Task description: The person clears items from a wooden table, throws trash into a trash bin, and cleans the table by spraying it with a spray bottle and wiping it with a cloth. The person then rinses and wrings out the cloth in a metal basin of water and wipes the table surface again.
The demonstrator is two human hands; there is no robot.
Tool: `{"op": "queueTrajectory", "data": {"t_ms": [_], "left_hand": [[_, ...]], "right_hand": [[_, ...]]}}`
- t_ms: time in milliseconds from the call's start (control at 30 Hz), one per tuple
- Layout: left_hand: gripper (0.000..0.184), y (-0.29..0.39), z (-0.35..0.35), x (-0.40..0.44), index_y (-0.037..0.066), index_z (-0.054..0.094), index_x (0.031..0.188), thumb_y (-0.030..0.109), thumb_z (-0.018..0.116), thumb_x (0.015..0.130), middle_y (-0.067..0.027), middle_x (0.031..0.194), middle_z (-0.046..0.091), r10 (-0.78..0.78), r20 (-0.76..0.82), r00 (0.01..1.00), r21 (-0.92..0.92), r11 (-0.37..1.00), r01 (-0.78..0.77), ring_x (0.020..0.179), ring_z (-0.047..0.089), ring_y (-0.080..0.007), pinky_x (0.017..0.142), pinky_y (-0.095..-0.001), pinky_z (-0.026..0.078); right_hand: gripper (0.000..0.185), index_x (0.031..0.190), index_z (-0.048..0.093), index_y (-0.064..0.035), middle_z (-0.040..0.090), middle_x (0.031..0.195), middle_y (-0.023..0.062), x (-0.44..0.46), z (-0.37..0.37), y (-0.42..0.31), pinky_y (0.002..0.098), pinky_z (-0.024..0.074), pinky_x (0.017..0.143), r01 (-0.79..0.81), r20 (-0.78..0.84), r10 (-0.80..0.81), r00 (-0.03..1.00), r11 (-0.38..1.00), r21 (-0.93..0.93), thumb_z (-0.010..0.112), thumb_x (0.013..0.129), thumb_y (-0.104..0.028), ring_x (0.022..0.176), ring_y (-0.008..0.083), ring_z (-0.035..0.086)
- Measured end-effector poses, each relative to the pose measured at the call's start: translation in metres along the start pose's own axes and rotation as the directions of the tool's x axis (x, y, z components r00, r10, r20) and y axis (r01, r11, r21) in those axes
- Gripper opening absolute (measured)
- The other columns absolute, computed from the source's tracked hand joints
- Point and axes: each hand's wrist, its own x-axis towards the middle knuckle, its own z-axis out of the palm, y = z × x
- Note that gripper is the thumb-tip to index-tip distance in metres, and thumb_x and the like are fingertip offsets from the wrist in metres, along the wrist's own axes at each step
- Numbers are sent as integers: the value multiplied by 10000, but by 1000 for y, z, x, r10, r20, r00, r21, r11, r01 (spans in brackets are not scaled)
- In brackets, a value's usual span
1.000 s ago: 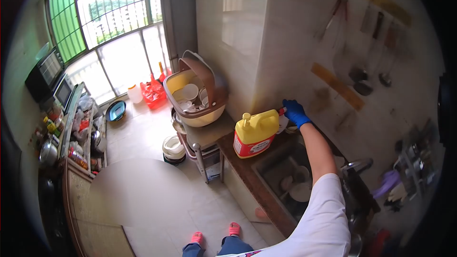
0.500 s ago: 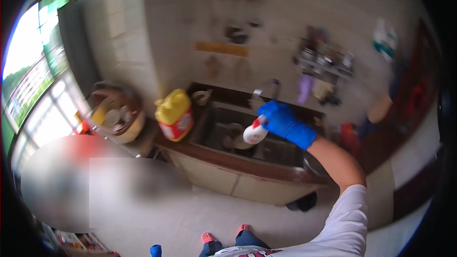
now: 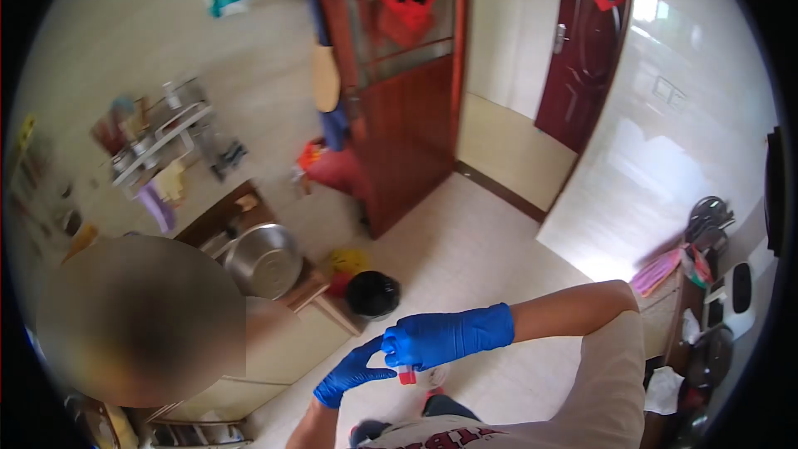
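In a blue glove, my right hand (image 3: pixel 426 341) is closed around the top of a white spray bottle (image 3: pixel 435 377), held in front of my body. The red nozzle (image 3: pixel 406 376) shows below the fingers. My left hand (image 3: pixel 353 374), also in a blue glove, comes in from the left with thumb and fingers apart. Its fingertips meet the right hand, and the thumb lies close to the red nozzle. Most of the bottle is hidden behind the right hand.
A steel basin (image 3: pixel 264 261) stands on the counter to the left, with a black bucket (image 3: pixel 372 293) on the floor past its end. Ahead is an open wooden door (image 3: pixel 407 116). Dark pans (image 3: pixel 709 216) sit at right. A large blurred patch covers the lower left.
The view has swung right, from the sink to the doorway. My right hand has brought the bottle from over the sink to my body, and my left hand has come up beside it.
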Motion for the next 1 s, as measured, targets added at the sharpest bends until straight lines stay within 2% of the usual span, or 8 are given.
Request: {"op": "queueTrajectory", "data": {"t_ms": [133, 267, 333, 433, 567, 667, 833, 1000], "left_hand": [[610, 13, 29, 150, 63, 492, 1281, 183, 769, 751, -73, 1223, 544, -21, 418, 908, -173, 980, 103, 1108, 495, -182, 962, -292, 393], [523, 0, 55, 293, 67, 530, 1243, 100, 738, 764, -82, 1311, 475, 347, 553, 757, -138, 935, -328, 1190, 447, -205, 982, -308, 386], [499, -15, 67, 363, 64, 542, 1227, 74, 729, 764, -84, 1336, 451, 443, 587, 678, -91, 868, -488, 1218, 428, -208, 989, -317, 383], [480, 46, 70, 458, 36, 574, 1175, 72, 753, 732, -88, 1154, 600, 182, 459, 870, -395, 918, 17, 1101, 543, -200, 971, -354, 408], [468, 38, 68, 616, 11, 600, 1090, 145, 808, 693, -87, 1048, 655, 71, 157, 985, -84, 995, -59, 951, 617, -162, 854, -310, 485], [451, 57, 69, 734, 6, 609, 1051, 169, 818, 685, -97, 998, 668, 113, -19, 993, -110, 987, -114, 874, 638, -160, 792, -295, 507], [373, 60, 83, 936, 6, 618, 964, 145, 813, 678, -83, 858, 664, 169, -118, 979, -55, 983, -176, 770, 636, -155, 715, -297, 516], [292, 51, 112, 1112, 13, 614, 897, 113, 798, 694, -43, 826, 641, 261, -323, 910, -47, 956, -291, 695, 602, -128, 659, -273, 504]], "right_hand": [[290, 1011, 608, -71, 630, 918, 117, -100, -91, 13, 368, 462, 774, -472, 131, 475, 870, 730, 494, 469, 934, -312, 871, 249, 583], [393, 1114, 579, -87, 642, 982, 107, -184, -149, 76, 363, 453, 806, -424, 58, 502, 863, 657, 624, 387, 976, -401, 897, 236, 564], [361, 1145, 571, -97, 607, 1124, 118, -226, -162, 138, 356, 453, 848, -491, 113, 509, 853, 711, 503, 445, 958, -378, 948, 256, 576], [441, 1269, 507, -125, 413, 1387, 141, -292, -187, 229, 359, 427, 968, -371, -296, 281, 913, 872, -320, 612, 850, -211, 1167, 310, 506], [606, 1359, 423, -108, 471, 1331, 153, -412, -188, 352, 373, 448, 920, -823, -655, 711, 255, 515, 239, 672, 815, -206, 1139, 284, 524], [620, 1352, 442, -105, 520, 1279, 136, -470, -130, 419, 340, 450, 897, -629, -455, 882, -121, 287, 722, 707, 808, -241, 1116, 220, 534], [658, 1346, 444, -99, 567, 1210, 128, -492, -156, 521, 336, 419, 944, -420, -300, 922, -246, 178, 890, 746, 765, -154, 1107, 229, 544], [769, 1280, 479, -43, 568, 1144, 195, -568, -228, 694, 382, 429, 932, -641, -589, 765, -262, 319, 698, 826, 644, -301, 1090, 319, 542]]}}
